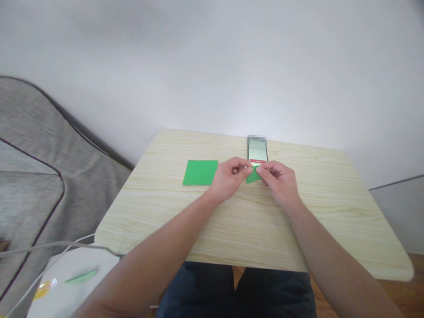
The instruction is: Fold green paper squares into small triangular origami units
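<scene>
Pinching the small green paper (253, 176) from 9 o'clock is the left hand (229, 177); the right hand (281, 180) clamps it from 3 o'clock, both touching; its long axis is unclear.

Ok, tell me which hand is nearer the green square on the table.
Left. The left hand is at the right edge of the green square; the right hand is farther right, beyond the small green piece.

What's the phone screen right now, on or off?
On: the phone screen, beyond the held green paper, glows pale, showing digits and a red bar.
</scene>
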Tool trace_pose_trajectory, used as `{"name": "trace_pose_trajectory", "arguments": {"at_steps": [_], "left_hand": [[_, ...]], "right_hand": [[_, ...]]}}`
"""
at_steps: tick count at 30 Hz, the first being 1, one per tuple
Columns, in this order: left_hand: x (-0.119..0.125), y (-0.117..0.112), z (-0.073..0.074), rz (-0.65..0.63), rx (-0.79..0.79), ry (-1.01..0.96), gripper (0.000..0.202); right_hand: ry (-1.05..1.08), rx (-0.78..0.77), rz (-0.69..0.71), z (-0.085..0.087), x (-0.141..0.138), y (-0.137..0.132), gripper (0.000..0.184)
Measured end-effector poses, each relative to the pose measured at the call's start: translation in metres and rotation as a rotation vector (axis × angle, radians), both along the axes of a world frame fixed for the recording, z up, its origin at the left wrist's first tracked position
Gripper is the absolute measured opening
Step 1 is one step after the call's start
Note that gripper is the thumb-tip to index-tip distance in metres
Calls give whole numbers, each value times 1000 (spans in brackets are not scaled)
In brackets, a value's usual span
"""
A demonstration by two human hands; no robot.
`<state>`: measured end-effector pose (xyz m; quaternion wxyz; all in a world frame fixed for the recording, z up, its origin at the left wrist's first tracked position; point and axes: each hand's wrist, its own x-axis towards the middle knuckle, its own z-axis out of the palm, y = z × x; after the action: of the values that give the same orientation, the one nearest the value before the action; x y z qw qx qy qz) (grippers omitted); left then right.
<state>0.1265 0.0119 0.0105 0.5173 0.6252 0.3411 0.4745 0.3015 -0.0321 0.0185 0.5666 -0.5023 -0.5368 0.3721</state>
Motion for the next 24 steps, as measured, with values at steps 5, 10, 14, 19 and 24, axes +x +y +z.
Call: {"name": "trace_pose_trajectory", "arguments": {"at_steps": [5, 10, 14, 19, 24], "left_hand": [[1, -1, 0, 27, -63, 32, 34], [2, -5, 4, 52, -51, 77, 36], [1, -5, 7, -45, -57, 52, 34], [-1, -3, 6, -134, -47, 59, 37], [-2, -1, 6, -140, -9, 103, 39]], "right_hand": [[33, 28, -40, 5, -2, -2, 18], [75, -3, -49, 5, -2, 0, 20], [117, -62, 9, 3, 1, 2, 27], [-52, -61, -34, 5, 3, 0, 35], [-82, -38, -51, 4, 3, -2, 37]]}}
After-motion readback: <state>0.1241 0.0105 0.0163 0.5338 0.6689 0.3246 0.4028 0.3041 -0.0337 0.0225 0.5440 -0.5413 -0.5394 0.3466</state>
